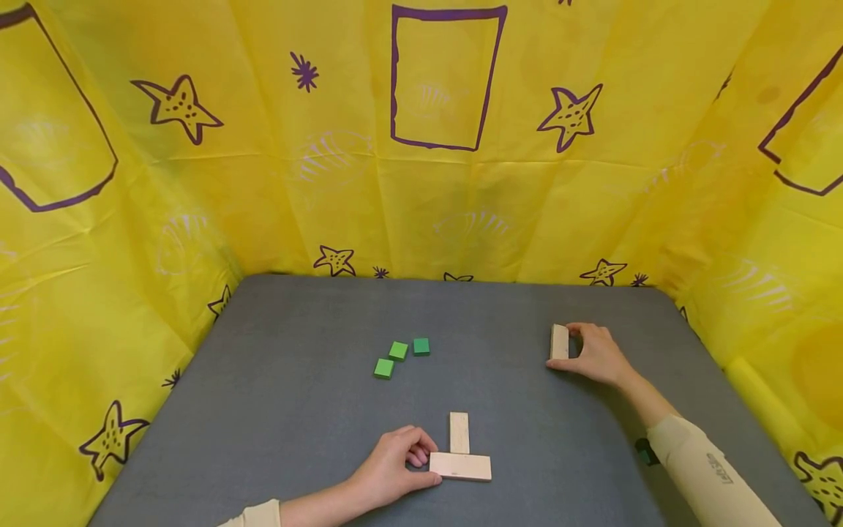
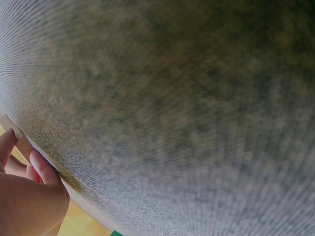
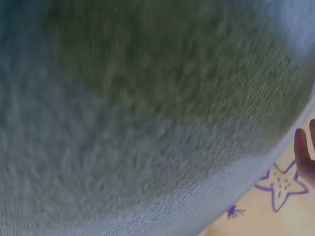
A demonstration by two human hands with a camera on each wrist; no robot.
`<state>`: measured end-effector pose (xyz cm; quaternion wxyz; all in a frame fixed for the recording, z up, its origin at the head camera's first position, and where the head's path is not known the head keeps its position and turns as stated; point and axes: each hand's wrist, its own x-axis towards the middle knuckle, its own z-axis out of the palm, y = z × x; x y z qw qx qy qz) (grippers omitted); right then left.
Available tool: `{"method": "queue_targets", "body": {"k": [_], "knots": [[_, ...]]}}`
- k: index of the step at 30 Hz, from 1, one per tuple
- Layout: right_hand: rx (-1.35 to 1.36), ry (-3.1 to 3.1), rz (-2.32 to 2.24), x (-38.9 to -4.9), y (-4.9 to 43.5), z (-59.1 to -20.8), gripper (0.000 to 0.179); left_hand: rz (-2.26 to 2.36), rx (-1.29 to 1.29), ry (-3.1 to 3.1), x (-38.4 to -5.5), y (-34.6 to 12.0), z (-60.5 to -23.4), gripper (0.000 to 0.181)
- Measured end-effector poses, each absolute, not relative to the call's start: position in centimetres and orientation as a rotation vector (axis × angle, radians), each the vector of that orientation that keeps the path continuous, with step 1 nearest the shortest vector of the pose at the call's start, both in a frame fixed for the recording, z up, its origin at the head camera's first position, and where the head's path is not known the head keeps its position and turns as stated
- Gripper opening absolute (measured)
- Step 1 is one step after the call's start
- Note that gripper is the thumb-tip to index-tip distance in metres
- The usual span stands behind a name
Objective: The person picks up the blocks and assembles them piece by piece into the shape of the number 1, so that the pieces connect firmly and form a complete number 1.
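In the head view, two pale wooden blocks lie on the grey table in an upside-down T. My left hand (image 1: 395,467) has its curled thumb and index finger at the left end of the crosswise wooden block (image 1: 461,467). An upright-pointing wooden block (image 1: 459,433) meets that block's far side. Farther off to the right, my right hand (image 1: 599,355) pinches a third wooden block (image 1: 559,342) between thumb and fingers at its near and far ends. The left wrist view catches the left hand (image 2: 32,191) at its lower left; only fingertips (image 3: 301,147) show in the right wrist view.
Three green square tiles (image 1: 398,351) lie left of the middle of the grey table (image 1: 296,410). A dark green piece (image 1: 646,452) is partly covered by the right sleeve (image 1: 711,468). Yellow patterned cloth (image 1: 435,197) walls the table's back and sides.
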<state>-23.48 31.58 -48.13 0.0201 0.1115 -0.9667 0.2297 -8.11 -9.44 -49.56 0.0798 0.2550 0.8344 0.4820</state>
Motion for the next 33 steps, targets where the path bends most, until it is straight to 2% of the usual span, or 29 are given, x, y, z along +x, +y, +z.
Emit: {"method": "queue_targets", "body": {"k": [13, 33], "knots": [[0.261, -2.949, 0.724, -22.4, 28.1, -47.7, 0.099, 1.444, 0.759, 2.494, -8.2, -9.4, -49.6, 0.029], [0.293, -2.95, 0.68, -20.5, 21.9, -46.6, 0.095, 1.414, 0.718, 2.496, -8.1, -9.3, -49.4, 0.029]]}}
